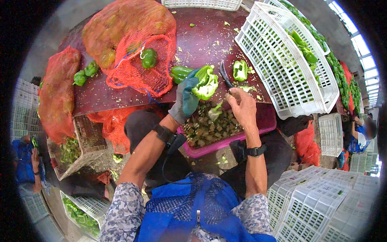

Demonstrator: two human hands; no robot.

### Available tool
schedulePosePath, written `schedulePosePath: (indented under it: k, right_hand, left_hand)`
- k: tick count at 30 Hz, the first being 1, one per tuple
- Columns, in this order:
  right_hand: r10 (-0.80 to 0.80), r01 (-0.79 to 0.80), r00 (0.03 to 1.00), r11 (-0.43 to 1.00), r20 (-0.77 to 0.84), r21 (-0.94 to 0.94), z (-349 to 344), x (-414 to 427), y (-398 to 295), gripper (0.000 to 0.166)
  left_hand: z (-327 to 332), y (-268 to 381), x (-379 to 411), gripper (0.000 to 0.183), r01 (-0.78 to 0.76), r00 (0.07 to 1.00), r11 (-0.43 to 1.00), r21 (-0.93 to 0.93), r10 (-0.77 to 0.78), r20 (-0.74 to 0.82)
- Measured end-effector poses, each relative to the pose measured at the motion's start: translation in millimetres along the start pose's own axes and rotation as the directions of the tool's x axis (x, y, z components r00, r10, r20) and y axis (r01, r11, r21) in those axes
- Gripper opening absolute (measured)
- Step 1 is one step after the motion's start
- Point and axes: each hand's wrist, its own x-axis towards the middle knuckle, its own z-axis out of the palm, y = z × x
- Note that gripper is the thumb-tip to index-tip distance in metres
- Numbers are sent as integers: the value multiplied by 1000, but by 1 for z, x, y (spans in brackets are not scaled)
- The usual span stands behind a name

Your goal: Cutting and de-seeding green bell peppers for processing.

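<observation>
My left hand (186,96), in a grey and teal work glove, grips a cut-open green bell pepper (207,83) over the table's near edge. The pepper's pale hollow inside faces right. In my bare right hand (242,104) is a small knife (225,74) with a curved dark blade, its tip pointing away from me. Beyond the knife a cut pepper piece (240,70) lies on the table. A whole green pepper (180,74) rests just behind my gloved hand. Below both hands sits a pink tub (208,152) of pepper cores, with a pale core (215,112) above the pile.
Red mesh sacks (127,30) of peppers cover the left of the dark red table (199,39). A white plastic crate (272,57) with green pieces stands at the right. Stacked crates (314,199) rise at lower right. Other people (28,163) sit at both sides.
</observation>
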Motion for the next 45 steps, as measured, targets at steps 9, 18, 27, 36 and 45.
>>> schedulePosePath:
  k: [9,18,27,36,45]
  right_hand:
    - [-53,193,879,948,473,-253,22,49,-33,33]
    - [-407,404,761,907,505,123,40,47,-13,30]
    - [85,-117,973,983,216,140,19,-27,25,35]
    - [79,-79,986,997,-147,3,34,-1,-13,48]
    - [249,-239,968,882,29,405,64,-9,27,26]
  left_hand:
    - [-4,-5,-2,40,-57,998,851,522,55,19]
    - [-11,-9,-8,36,46,998,866,499,-24,-51]
    - [-5,-6,7,38,49,986,999,-20,-51,-160]
    - [12,-32,-13,39,-74,997,820,568,79,16]
    - [7,-34,-26,41,-33,999,827,561,11,44]
